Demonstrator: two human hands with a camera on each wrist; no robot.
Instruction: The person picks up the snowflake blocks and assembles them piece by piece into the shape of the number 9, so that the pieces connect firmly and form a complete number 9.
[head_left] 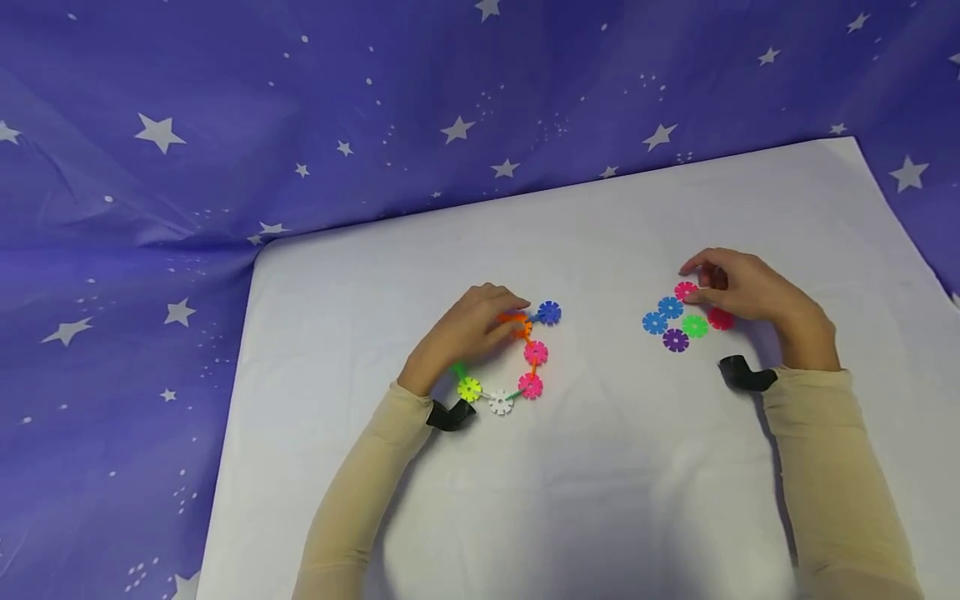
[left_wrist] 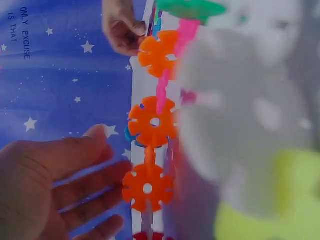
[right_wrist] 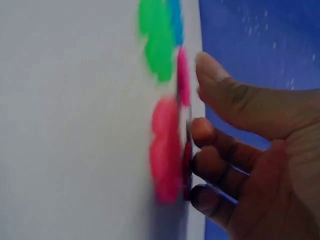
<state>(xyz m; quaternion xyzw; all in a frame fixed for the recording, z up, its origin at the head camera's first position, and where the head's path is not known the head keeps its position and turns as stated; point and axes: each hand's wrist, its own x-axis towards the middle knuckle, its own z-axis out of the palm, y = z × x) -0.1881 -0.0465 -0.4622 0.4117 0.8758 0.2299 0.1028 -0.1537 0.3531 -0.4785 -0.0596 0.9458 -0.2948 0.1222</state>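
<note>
Slotted plastic interlocking discs, joined edge to edge, form a curved chain on the white cloth. In the head view it shows a blue disc, pink discs, a white disc and a yellow disc. My left hand reaches over the chain and hides part of it. The left wrist view shows its thumb and fingers apart beside an orange disc. Above a loose group, my right hand has its thumb at a pink disc; the right wrist view shows a gap between thumb and fingers.
Around the right hand lie loose blue discs, a purple disc, a green disc and a red disc. Black wrist mounts jut from both sleeves. A blue star-patterned curtain hangs behind the white-covered table.
</note>
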